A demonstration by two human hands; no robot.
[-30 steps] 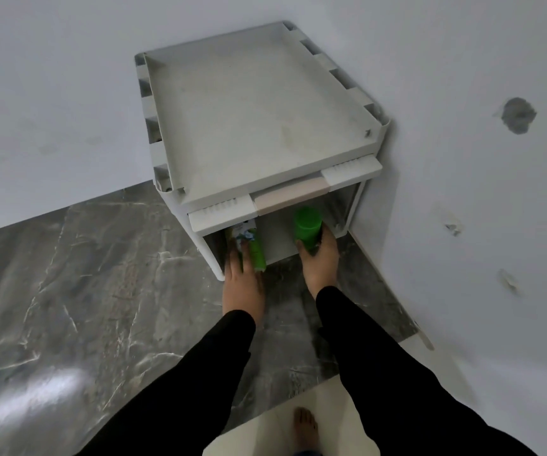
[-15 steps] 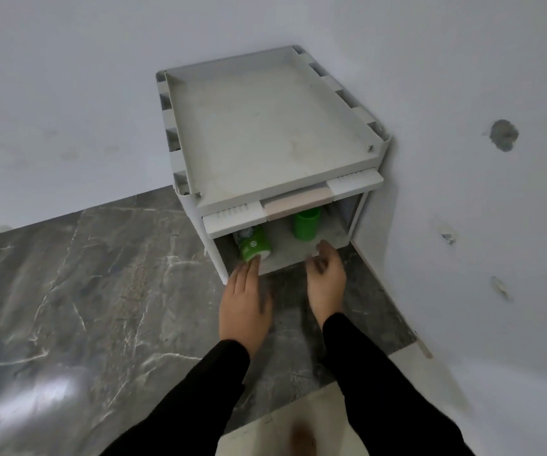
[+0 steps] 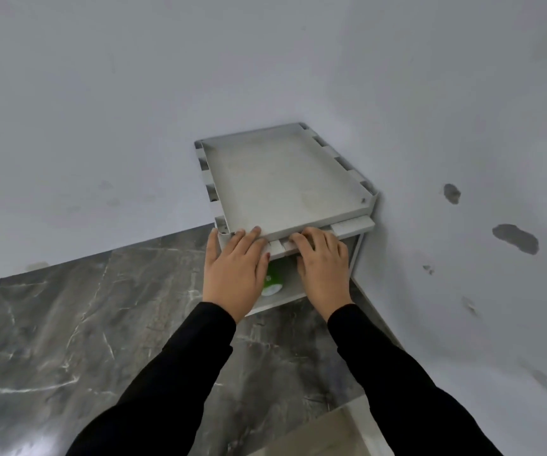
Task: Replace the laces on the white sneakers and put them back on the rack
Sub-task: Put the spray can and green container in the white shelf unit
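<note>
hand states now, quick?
Left hand: open, flat on the rack front edge.
Right hand: fingers bent on the rack too; grip cannot be told.
</note>
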